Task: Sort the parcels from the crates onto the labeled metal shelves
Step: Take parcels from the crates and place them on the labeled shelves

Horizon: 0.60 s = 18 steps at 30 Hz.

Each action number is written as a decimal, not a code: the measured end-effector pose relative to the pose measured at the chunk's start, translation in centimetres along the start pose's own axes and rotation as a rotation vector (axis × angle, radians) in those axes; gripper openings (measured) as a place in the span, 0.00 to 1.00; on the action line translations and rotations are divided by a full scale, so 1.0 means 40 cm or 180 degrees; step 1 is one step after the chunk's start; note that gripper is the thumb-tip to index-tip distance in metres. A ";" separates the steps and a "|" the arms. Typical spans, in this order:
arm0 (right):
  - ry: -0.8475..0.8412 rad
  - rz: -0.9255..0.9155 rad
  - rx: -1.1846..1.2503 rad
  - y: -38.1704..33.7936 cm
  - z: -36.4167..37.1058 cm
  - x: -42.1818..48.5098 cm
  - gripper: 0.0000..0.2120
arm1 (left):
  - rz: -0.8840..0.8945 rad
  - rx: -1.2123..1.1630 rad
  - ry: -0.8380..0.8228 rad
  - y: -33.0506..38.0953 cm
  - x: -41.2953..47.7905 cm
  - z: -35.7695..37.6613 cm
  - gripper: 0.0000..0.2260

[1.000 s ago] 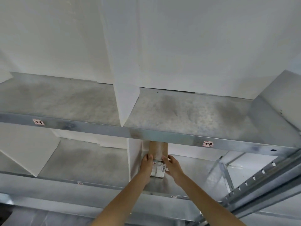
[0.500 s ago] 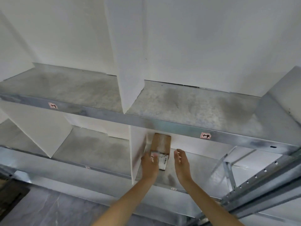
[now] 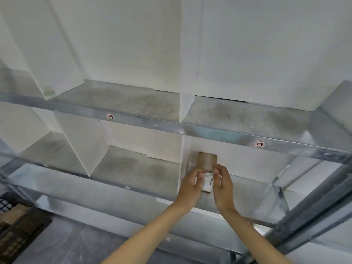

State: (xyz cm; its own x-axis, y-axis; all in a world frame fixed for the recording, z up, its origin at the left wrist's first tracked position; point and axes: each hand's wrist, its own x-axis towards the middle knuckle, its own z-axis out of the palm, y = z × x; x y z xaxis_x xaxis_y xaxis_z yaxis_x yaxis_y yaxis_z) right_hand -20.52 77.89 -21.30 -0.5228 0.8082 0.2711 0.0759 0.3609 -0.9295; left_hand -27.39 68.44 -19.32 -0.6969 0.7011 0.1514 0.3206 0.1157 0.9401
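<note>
1. Lower left: dark crate (image 3: 17, 231) on the floor, cut off by the picture's edge, well apart from both hands.
2. Left of centre: lower shelf (image 3: 133, 168), wide open bays along it, thin steel lip at the front; upper shelf (image 3: 209, 132) overhead, its steel edge running across the whole view.
3. Centre: white divider (image 3: 184, 153) standing just left of the parcel, little room on that side; bare shelf surface free on the parcel's right.
4. Left hand (image 3: 190, 187) at the parcel's near left corner, fingers bent toward it but blurred; not possible to tell whether gripping or only touching.
5. Parcel (image 3: 207, 161), brown cardboard, lying flat on the lower shelf in the bay right of the divider, length running back toward the wall, white sticker (image 3: 208, 182) on its near end, showing between the two hands.
6. Right hand (image 3: 222, 187) at the near right corner, fingers curled onto the top by the sticker, holding the parcel.
7. Far right: slanted steel post (image 3: 314, 216), well apart from the right hand.
</note>
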 end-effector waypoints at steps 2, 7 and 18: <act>0.0032 0.0001 0.0136 -0.047 0.032 -0.046 0.16 | 0.0031 -0.0042 0.0017 0.004 -0.038 -0.065 0.11; -0.0187 -0.0152 0.0352 -0.177 0.176 -0.186 0.11 | -0.0039 -0.0199 0.0440 -0.031 -0.157 -0.287 0.11; -0.1732 -0.0312 0.0605 -0.407 0.640 -0.488 0.09 | -0.0299 0.0214 0.2238 -0.133 -0.468 -0.848 0.11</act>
State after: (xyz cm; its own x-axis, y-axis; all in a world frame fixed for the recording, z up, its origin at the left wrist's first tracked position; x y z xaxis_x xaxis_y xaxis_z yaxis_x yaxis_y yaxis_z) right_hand -33.30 44.33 -17.84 -0.8844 0.4018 0.2374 -0.1222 0.2915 -0.9487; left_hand -37.81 30.82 -16.78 -0.9650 0.0686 0.2531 0.2620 0.2124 0.9414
